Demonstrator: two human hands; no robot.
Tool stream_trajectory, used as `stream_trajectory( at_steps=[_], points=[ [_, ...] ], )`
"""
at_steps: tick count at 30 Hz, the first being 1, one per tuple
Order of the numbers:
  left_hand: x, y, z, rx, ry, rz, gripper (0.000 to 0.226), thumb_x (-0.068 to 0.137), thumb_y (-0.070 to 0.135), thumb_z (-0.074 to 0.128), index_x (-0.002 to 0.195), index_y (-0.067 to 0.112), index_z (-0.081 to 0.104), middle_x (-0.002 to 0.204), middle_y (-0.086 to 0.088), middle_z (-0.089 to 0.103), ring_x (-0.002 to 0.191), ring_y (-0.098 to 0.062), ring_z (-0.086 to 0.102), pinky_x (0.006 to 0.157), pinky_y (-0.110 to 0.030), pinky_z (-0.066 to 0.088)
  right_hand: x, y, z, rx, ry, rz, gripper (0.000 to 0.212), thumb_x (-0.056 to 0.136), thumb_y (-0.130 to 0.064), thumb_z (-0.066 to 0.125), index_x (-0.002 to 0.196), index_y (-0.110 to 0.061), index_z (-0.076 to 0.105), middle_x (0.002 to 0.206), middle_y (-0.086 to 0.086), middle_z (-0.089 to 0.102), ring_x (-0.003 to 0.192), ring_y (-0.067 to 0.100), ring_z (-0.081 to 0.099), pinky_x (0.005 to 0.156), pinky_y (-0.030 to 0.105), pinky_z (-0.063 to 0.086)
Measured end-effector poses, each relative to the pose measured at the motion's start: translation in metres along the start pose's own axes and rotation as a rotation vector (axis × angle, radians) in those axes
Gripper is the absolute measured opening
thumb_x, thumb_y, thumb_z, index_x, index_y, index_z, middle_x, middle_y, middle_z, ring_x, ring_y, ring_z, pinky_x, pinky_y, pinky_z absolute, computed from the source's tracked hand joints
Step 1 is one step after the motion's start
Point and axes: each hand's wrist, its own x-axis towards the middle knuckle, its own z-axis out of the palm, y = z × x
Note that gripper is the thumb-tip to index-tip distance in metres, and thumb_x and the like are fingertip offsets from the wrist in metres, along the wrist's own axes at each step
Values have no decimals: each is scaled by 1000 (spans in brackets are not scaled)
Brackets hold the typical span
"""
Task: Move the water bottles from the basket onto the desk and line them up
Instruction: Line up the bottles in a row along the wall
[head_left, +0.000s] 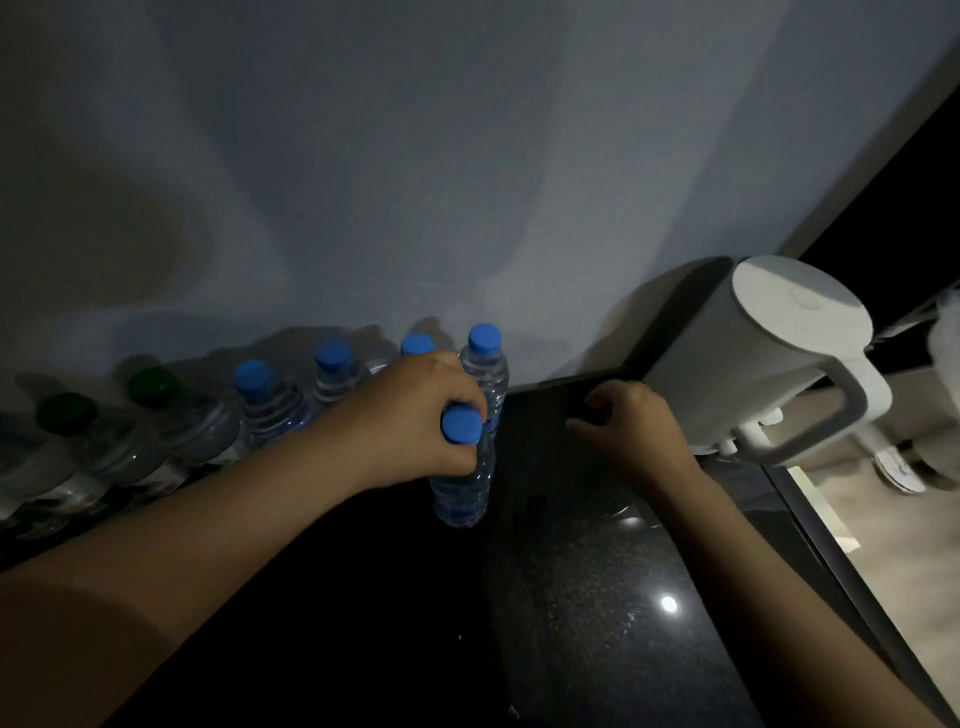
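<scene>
Held water bottle (462, 493), clear with a blue cap, stands upright on the dark desk (597, 597) just left of centre, its base on the polished top. The left hand (415, 415) grips it from the 9 o'clock side, fingers and thumb curled round the neck just under the cap. At 12 o'clock from it, touching or nearly touching, stands the nearest bottle of the row (484, 358), also blue-capped. The row runs off toward 9 o'clock along the foot of the wall (467, 156): three more blue-capped bottles (333, 364), then two green-capped bottles (156, 389) at the far left, all upright. At 3 o'clock from the held bottle, well apart from it, the right hand (634, 426) is over the desk, knuckles up, fingers curled in together, holding nothing; whether it touches the top cannot be told. Beyond it, at 2 o'clock, a white electric kettle (769, 353) stands at the desk's far right corner, handle facing 4 o'clock. Pale floor (893, 545) shows past the desk's right edge.
</scene>
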Motion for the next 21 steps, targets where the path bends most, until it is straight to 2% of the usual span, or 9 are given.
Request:
stream_trajectory(
  at_steps=[3,8,15,21],
  points=[
    [20,5,1,-1,11,16,20,61,24,73,78,32,66,79,17,47,72,3,49,62,-18,34,-14,18,6,6,-45,62,39,85,-29,69,117,-8,61,115,11,59,99,23,59,86,35,51],
    [48,15,6,10,1,75,21,62,24,73,82,30,69,83,11,51,76,-6,53,70,-25,46,-25,36,11,29,-61,143,37,86,-30,67,117,-11,60,112,8,60,96,19,59,82,33,53],
    [85,28,8,71,-55,186,19,63,26,72,82,29,68,82,14,49,75,-7,52,67,-26,44,-29,48,19,54,-47,210,38,84,-32,68,116,-13,60,111,7,61,98,21,59,85,40,52],
    [119,34,8,103,-115,245,17,68,22,73,84,25,69,88,11,51,83,-12,54,75,-35,51,-28,53,31,63,-24,222,37,82,-33,69,114,-14,63,110,5,61,96,17,59,80,29,50]
  ],
)
